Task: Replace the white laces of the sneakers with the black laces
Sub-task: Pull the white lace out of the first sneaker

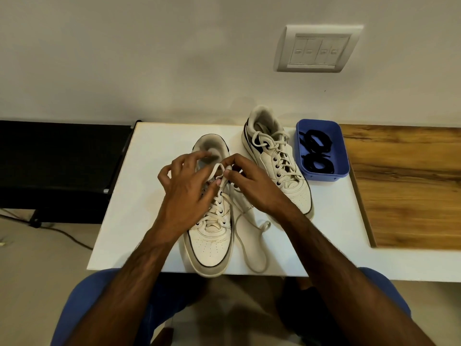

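A room in a home, by the look of it: a plain white wall with a switch plate [318,48] at upper right, a white worktop [331,226] beside wood-grain board [404,183], a tiled floor [37,265] at lower left.

Near sneaker [212,243]: white with dark trim, toe toward the bench's front edge, white lace [252,250] partly undone, one loose end trailing in a loop on the bench to its right. Far sneaker [279,158]: same make, lay further back and right, angled, still fully laced in white. Black laces [316,152]: two coiled bundles, sat in a blue tray just right of the far sneaker.
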Demonstrator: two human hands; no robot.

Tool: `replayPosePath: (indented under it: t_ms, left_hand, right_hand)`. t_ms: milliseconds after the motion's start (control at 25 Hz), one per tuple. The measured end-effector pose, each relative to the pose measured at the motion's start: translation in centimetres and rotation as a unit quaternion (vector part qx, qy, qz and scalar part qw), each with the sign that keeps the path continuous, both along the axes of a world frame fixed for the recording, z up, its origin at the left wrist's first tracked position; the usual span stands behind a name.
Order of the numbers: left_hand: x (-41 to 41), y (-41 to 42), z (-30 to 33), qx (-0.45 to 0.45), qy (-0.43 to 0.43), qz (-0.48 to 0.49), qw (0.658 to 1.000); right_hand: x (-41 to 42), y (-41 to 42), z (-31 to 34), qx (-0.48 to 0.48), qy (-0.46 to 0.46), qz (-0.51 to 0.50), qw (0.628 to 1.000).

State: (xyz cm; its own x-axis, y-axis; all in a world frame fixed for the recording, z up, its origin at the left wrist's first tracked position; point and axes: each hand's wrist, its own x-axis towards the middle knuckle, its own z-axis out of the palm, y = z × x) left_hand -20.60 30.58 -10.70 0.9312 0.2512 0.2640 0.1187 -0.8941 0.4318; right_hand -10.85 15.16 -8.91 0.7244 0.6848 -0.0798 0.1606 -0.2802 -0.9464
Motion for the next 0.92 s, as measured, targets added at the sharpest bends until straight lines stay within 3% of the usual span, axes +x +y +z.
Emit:
replayPosePath:
  t_ms: [200, 280, 320, 440, 560, 600, 640, 680, 720, 800, 840, 920]
  left_hand:
    - [0.5, -0.1, -0.5, -0.064, -0.038, 0.061, 0.995]
    - [0.5, 0.5, -0.3, -0.166, -0.074, 0.113, 0.977]
    - [0.4, 1.0, 0.1, -0.252, -0.111, 0.146, 0.95]
    - [0.0, 2.7, 1.6, -0.466, -0.213, 0.265, 0.817]
    - [-0.9, 5.1, 2.7, -0.529, -0.232, 0.429, 0.694]
    - [-1.3, 5.8, 2.6, -0.536, -0.22, 0.456, 0.676]
    - [-1.5, 6.1, 2.6, -0.533, -0.208, 0.454, 0.683]
    - [-1.5, 6.1, 2.5, -0.511, -0.187, 0.432, 0.719]
    - [-1.5, 5.7, 2.4, -0.46, -0.14, 0.399, 0.781]
    - [-1.5, 4.8, 1.8, -0.273, 0.023, 0.329, 0.904]
    - [-1.4, 4.4, 1.5, -0.171, 0.091, 0.303, 0.933]
    - [-1.4, 3.9, 1.6, -0.087, 0.168, 0.272, 0.944]
  right_hand:
    - [0.0, 0.0, 0.0, -0.006, -0.018, 0.003, 1.0]
    - [-0.1, -0.2, 0.2, -0.013, -0.019, 0.006, 1.0]
    - [0.0, -0.3, 0.3, -0.012, -0.017, 0.007, 1.0]
    - [0.0, -0.4, 0.3, -0.015, -0.019, 0.006, 1.0]
    - [0.1, -0.3, 0.1, -0.014, -0.009, 0.002, 1.0]
    - [0.2, -0.4, 0.1, -0.013, -0.006, -0.002, 1.0]
    - [0.3, -0.5, 0.0, -0.012, -0.005, -0.005, 1.0]
    - [0.3, -0.5, -0.1, -0.011, -0.006, -0.006, 1.0]
    - [0.2, -0.3, -0.2, -0.012, -0.011, -0.003, 1.0]
    - [0.1, -0.1, -0.4, -0.018, -0.035, 0.003, 0.999]
    - [0.1, 0.0, -0.6, -0.023, -0.049, 0.003, 0.999]
    - [0.1, 0.1, -1.0, -0.032, -0.078, 0.001, 0.996]
